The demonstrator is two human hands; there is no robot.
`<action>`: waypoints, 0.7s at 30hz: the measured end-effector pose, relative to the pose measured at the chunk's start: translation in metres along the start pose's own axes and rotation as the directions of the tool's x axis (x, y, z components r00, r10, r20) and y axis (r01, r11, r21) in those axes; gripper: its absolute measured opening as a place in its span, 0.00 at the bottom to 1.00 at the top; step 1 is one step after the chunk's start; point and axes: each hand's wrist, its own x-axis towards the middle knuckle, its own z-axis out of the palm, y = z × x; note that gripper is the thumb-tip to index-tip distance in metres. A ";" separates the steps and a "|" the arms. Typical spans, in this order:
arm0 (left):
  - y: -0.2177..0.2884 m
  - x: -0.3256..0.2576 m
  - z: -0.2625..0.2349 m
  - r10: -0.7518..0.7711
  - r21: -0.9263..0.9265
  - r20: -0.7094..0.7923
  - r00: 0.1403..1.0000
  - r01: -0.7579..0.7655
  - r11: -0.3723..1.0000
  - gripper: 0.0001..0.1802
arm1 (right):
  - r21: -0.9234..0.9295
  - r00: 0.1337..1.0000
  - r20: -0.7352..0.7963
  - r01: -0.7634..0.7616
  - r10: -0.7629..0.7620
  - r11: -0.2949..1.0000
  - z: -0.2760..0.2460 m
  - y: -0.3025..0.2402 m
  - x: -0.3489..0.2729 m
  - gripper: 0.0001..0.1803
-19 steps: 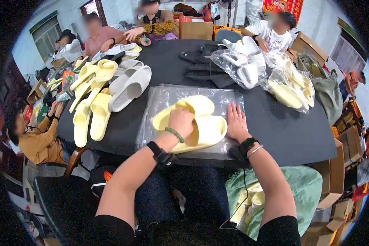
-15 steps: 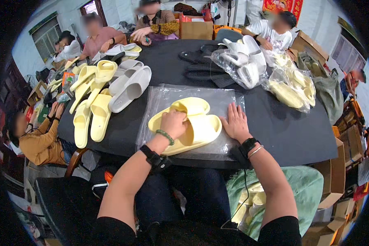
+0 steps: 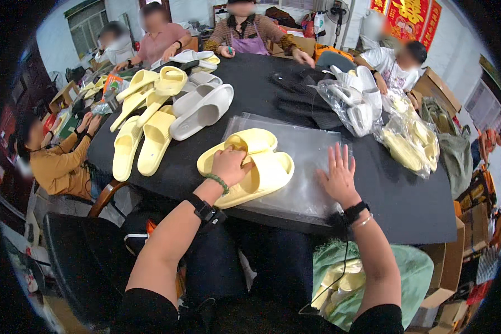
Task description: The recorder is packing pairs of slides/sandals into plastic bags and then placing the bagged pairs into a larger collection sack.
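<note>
A pair of pale yellow slippers (image 3: 267,172) lies side by side in front of me, toes to the right, over the left part of a stack of clear plastic bags (image 3: 312,161). My left hand (image 3: 229,166) is closed on the slippers at their inner edges, its fingertips partly hidden between them. Flat on the right side of the bags lies my right hand (image 3: 339,177), fingers spread and holding nothing.
Loose yellow slippers (image 3: 156,136) and grey slippers (image 3: 203,111) lie left on the black table (image 3: 395,206). Bagged white slippers (image 3: 350,103) and bagged yellow slippers (image 3: 409,142) lie right. A green sack (image 3: 395,273) of slippers stands below. Several people sit around.
My left hand has shifted the yellow slippers left across the bags. My right hand has moved right, its fingers spreading. The view has turned, and the person opposite has reached an arm out.
</note>
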 end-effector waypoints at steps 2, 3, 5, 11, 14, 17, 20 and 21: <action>-0.009 -0.001 0.006 0.010 -0.006 -0.065 0.998 -0.010 1.000 0.18 | -0.038 0.979 -0.112 0.169 -0.172 0.985 -0.019 -0.013 -0.006 0.44; -0.009 -0.002 0.003 -0.018 -0.002 -0.074 0.997 0.018 1.000 0.18 | 0.034 0.981 -0.057 0.190 -0.188 0.981 -0.029 -0.020 -0.013 0.44; 0.000 -0.001 -0.004 -0.014 -0.013 0.038 0.999 0.014 1.000 0.19 | 0.171 0.971 0.056 0.218 -0.231 0.961 -0.039 -0.030 -0.034 0.44; 0.002 0.000 -0.005 -0.001 -0.049 -0.042 0.999 -0.001 0.999 0.13 | 0.135 0.968 0.105 0.214 -0.228 0.968 -0.008 -0.017 -0.078 0.40; 0.000 0.009 -0.022 -0.016 -0.024 0.026 1.000 0.017 1.000 0.10 | 0.157 0.968 0.076 0.224 -0.237 0.962 -0.008 -0.018 -0.081 0.39; -0.017 0.028 -0.059 0.119 -0.066 -0.065 0.991 -0.123 0.990 0.06 | 0.156 0.970 0.083 0.212 -0.227 0.965 -0.009 -0.023 -0.081 0.39; -0.037 0.066 -0.135 0.076 0.125 -0.198 0.977 -0.052 0.991 0.07 | 0.175 0.973 0.112 0.181 -0.202 0.968 -0.013 -0.025 -0.081 0.39; -0.053 0.080 -0.162 0.071 0.129 -0.302 0.951 -0.033 0.991 0.08 | 0.179 0.973 0.110 0.183 -0.204 0.967 -0.015 -0.024 -0.081 0.39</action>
